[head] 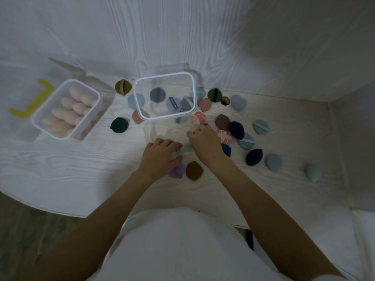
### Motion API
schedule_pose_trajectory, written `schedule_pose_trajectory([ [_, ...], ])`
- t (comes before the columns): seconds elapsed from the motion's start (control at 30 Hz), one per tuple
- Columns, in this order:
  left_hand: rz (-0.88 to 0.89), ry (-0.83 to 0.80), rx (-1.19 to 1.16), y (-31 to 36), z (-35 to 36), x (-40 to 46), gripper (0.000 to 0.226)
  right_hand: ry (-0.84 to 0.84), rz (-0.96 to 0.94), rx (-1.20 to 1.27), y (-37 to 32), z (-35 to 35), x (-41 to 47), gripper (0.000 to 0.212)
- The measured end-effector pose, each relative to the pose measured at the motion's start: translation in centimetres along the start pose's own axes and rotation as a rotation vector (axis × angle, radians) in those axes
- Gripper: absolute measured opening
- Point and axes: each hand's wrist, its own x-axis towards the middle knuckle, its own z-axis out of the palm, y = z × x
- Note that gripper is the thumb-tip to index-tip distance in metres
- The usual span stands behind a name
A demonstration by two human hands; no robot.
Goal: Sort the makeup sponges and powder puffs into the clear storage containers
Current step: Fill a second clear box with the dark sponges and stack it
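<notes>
Two clear containers stand on the white table. The left container [40, 122] holds several pale pink sponges [69, 110]. The middle container [140, 92] holds a few powder puffs [173, 103]. Many coloured puffs lie scattered around it, mostly to the right. My left hand [160, 157] rests palm down, its fingers curled over a pale green puff [185, 148]. My right hand [205, 140] touches the same puff from the right, with its fingers bent down near a pink striped puff [225, 137]. A lilac puff [176, 171] and an olive-brown puff [194, 170] lie just below my hands.
A yellow-green lid clip [30, 104] lies left of the left container. A clear lid [67, 66] leans behind it. A lone teal puff [313, 172] sits far right. The table's curved front edge [50, 207] runs near my body. A wall rises on the right.
</notes>
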Motion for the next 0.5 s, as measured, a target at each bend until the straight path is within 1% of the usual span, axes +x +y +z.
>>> schedule_pose_trajectory([
  [0.03,-0.001,0.006,0.004,-0.1,0.1,0.1,0.037,0.012,0.023,0.007,0.1,0.4,0.1,0.034],
  [0.07,0.000,0.022,0.004,-0.1,0.2,0.0,0.034,0.008,0.052,0.031,0.0,0.5,0.1,0.034],
  [0.1,0.001,0.039,0.002,-0.2,0.2,0.0,0.032,-0.004,0.082,0.049,0.0,0.5,0.2,0.029],
  [0.17,0.004,0.066,0.005,-0.4,0.3,0.0,0.031,-0.057,0.134,0.076,0.2,0.3,0.2,0.013],
  [0.2,0.001,0.064,0.013,-0.4,0.4,0.0,0.032,-0.064,0.152,0.105,0.5,0.4,0.3,0.014],
  [0.23,-0.003,0.056,0.019,-0.4,0.4,0.0,0.037,-0.099,0.134,0.143,0.8,0.6,0.3,0.021],
  [0.3,-0.008,0.031,0.021,-0.2,0.4,0.1,0.046,-0.121,0.051,0.135,1.3,0.9,-0.1,0.032],
  [0.4,-0.026,-0.025,0.043,0.6,0.4,0.6,0.051,-0.036,0.000,0.178,1.6,1.4,-0.9,0.036],
  [0.5,-0.019,-0.072,0.084,1.1,0.4,0.9,0.054,0.084,0.034,0.377,2.3,2.3,-2.1,0.027],
])
